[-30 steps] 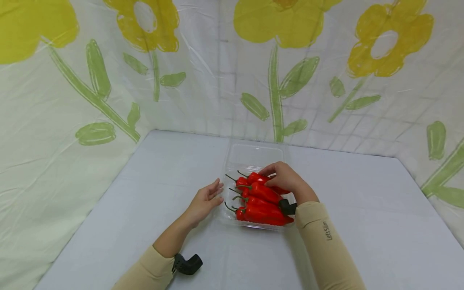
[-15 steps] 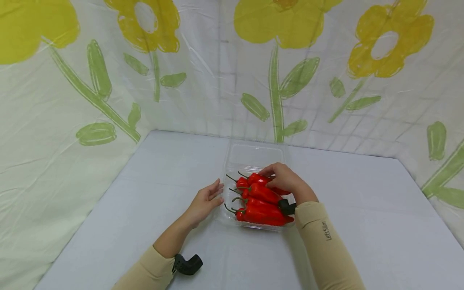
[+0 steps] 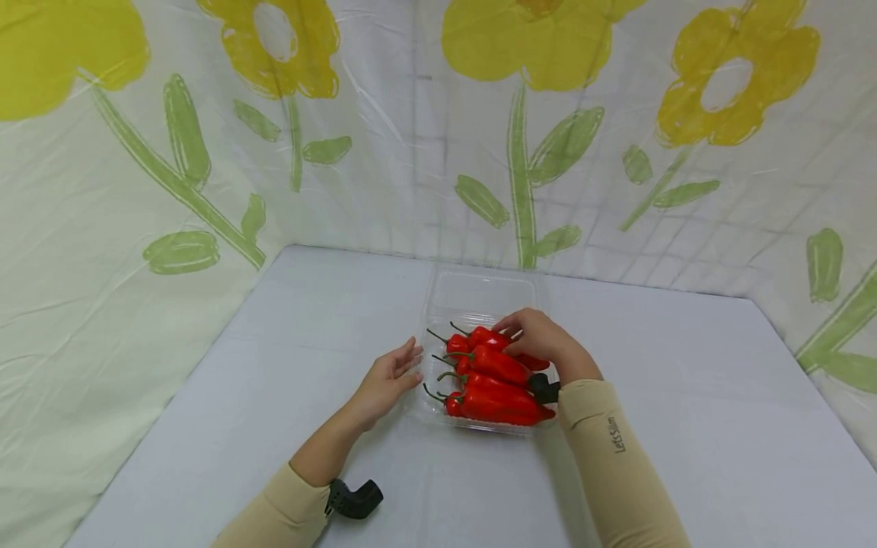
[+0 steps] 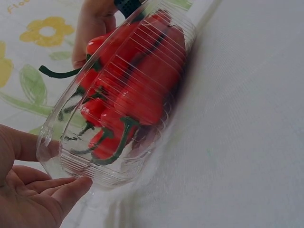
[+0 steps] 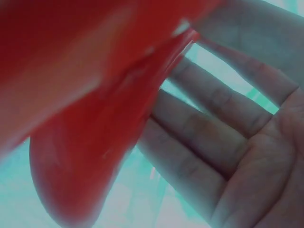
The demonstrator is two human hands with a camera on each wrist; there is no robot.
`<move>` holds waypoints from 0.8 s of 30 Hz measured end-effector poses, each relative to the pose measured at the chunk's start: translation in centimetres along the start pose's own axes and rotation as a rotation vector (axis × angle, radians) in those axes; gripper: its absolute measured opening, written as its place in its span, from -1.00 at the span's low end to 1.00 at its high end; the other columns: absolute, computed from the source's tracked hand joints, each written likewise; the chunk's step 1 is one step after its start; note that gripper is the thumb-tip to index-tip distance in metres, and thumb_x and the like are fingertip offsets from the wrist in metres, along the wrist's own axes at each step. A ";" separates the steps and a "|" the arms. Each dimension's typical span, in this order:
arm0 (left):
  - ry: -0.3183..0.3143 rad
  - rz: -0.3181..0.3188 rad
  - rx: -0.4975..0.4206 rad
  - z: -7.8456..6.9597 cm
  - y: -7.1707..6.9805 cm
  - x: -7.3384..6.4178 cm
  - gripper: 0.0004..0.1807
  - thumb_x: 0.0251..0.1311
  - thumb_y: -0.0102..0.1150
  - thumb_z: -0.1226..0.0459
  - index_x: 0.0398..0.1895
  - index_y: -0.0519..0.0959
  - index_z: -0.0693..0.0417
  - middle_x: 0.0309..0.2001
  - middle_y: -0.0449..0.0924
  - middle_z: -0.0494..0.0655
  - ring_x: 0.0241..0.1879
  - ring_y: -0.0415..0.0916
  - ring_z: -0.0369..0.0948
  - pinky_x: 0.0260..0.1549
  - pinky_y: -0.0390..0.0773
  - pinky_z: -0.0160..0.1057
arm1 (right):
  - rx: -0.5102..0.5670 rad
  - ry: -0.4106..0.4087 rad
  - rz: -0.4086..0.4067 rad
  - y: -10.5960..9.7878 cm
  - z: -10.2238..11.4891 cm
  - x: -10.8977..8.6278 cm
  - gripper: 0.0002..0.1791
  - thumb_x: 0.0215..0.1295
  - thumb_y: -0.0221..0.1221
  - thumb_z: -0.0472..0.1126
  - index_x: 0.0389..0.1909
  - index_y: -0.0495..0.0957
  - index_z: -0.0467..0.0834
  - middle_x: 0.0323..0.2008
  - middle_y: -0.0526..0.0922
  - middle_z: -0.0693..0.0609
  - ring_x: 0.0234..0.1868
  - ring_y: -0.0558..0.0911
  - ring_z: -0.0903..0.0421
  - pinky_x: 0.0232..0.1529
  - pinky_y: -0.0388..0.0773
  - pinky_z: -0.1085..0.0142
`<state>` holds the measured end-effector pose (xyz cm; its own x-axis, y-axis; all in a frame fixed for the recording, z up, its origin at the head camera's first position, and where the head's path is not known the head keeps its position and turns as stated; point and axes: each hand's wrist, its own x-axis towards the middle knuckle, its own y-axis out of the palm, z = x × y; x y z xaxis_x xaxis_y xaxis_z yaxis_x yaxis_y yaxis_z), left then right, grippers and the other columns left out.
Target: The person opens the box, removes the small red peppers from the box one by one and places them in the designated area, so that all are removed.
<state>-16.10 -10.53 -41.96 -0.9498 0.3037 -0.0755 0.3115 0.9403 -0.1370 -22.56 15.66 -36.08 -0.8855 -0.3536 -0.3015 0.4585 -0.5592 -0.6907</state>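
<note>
Several long red peppers point(image 3: 496, 403) with green stems lie side by side in a clear plastic clamshell container point(image 3: 433, 415), stems toward the left. My right hand point(image 3: 541, 335) reaches over the container and holds the rearmost red pepper point(image 3: 483, 336) between thumb and fingers. In the right wrist view, the fingers point(image 5: 209, 128) lie along a red pepper point(image 5: 90, 156), which fills the upper left. My left hand point(image 3: 381, 384) is at the container's left side, fingers extended. In the left wrist view, its fingertips point(image 4: 81, 185) touch the container's ribbed end wall.
The container's clear lid point(image 3: 486, 289) is folded back onto the white table point(image 3: 685, 411) behind the peppers. A cloth backdrop point(image 3: 384, 137) with painted yellow flowers rises at the table's back and sides. Dark camera mounts point(image 3: 355, 500) are worn at both wrists.
</note>
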 end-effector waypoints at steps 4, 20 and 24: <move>-0.002 -0.007 0.007 -0.1 0.0 -0.1 -0.32 0.23 -0.06 0.54 0.39 -0.05 0.42 0.35 0.14 0.34 0.35 0.13 0.11 0.24 0.26 0.03 | -0.024 -0.023 0.015 0.0 -0.3 0.2 -0.60 0.17 0.17 -0.39 0.08 0.53 -0.18 -0.01 0.59 -0.23 -0.04 0.60 -0.09 -0.07 0.65 0.12; 0.003 -0.001 -0.012 -0.2 0.1 -0.2 -0.32 0.23 -0.06 0.54 0.39 -0.05 0.42 0.35 0.13 0.35 0.36 0.12 0.12 0.24 0.26 0.04 | 0.012 -0.161 -0.027 0.0 -0.7 -0.2 -0.53 0.23 0.16 -0.30 0.19 0.45 -0.15 0.03 0.58 -0.16 -0.04 0.57 -0.01 -0.06 0.64 0.19; 0.003 -0.001 -0.007 -0.1 0.1 -0.2 -0.32 0.23 -0.06 0.53 0.39 -0.05 0.41 0.35 0.14 0.34 0.36 0.13 0.11 0.24 0.27 0.03 | 0.041 -0.186 -0.030 -0.1 -0.8 -0.3 -0.54 0.24 0.15 -0.29 0.20 0.45 -0.14 0.04 0.58 -0.14 -0.05 0.57 0.01 -0.06 0.64 0.20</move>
<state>-15.93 -10.51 -41.83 -0.9503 0.3027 -0.0724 0.3099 0.9418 -0.1302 -22.41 16.46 -36.43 -0.8712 -0.4666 -0.1525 0.4386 -0.6002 -0.6689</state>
